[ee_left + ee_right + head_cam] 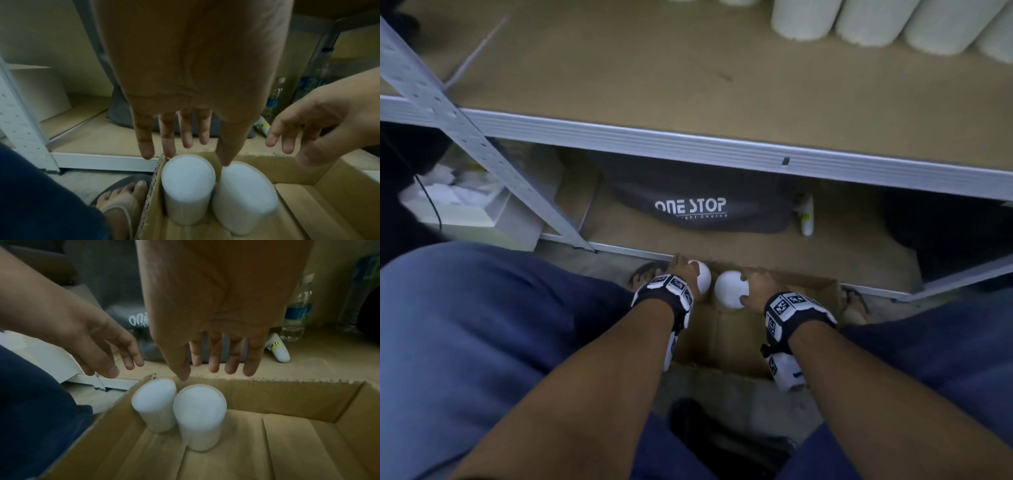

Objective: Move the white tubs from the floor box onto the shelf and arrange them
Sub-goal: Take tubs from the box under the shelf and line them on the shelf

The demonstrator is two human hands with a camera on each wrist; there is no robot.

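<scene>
Dim storage shelving (722, 147) fills the background, with white tubs (876, 20) already laid in a row at the back right of the upper board. Below it, a cardboard box (287, 402) sits on the floor between the person's knees. Two white tubs are left in it, standing upright and touching each other in its far left corner: the left tub (188, 186) against the left wall and the right tub (244, 196) beside it.

The left hand (185, 91) is held above the left tub with fingers straight and spread, gripping nothing. The right hand (216, 318) is likewise spread over the right tub, and nothing is held by it either.

The step in hand is judged to be a two-handed pick, one tub per hand. Each hand should be lowered so that thumb and fingers wrap the tub's side below its top rim. Since the tubs touch and the left one is close to the box wall, little room is left for fingers; the right tub could be drawn aside first. The tubs should be lifted straight up until the box's edge is cleared.
</scene>
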